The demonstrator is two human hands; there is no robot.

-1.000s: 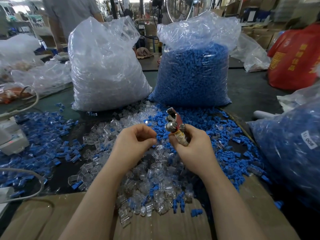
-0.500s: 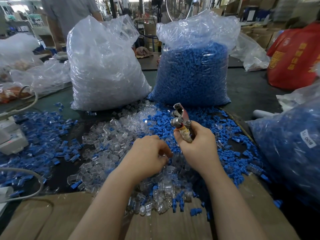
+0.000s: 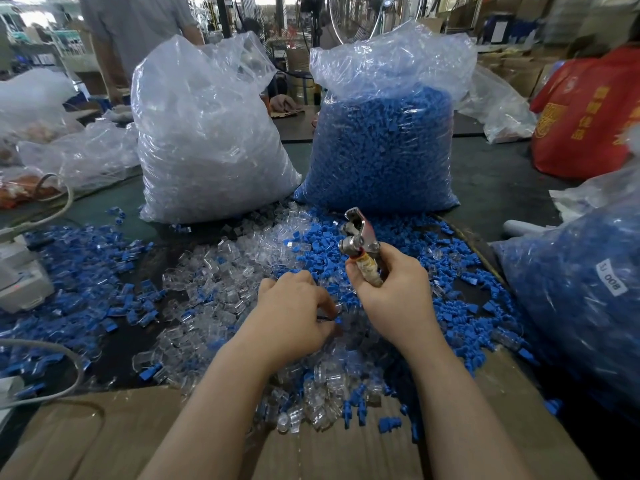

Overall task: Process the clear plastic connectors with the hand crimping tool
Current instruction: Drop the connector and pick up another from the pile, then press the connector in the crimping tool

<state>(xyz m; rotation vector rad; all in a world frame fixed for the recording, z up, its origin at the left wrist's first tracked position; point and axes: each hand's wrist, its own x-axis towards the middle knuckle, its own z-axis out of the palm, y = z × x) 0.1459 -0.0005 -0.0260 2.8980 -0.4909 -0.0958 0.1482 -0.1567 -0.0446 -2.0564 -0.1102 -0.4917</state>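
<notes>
Head view: left hand [image 3: 294, 313] curls into clear plastic connectors [image 3: 214, 271], contents hidden; right hand [image 3: 391, 292] grips metal crimping tool [image 3: 358, 242]. Pinch one piece only.

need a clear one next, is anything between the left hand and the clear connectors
Nothing visible: the left hand is already down on the pile of clear connectors, with loose blue pieces mixed among them.

Clear plastic connectors [image 3: 221, 271] lie in a loose heap on the table, small boxy transparent shells mixed with blue pieces; the hand crimping tool [image 3: 360, 242] stands upright above the heap, metal head up, handle wrapped in yellowish tape.
</notes>
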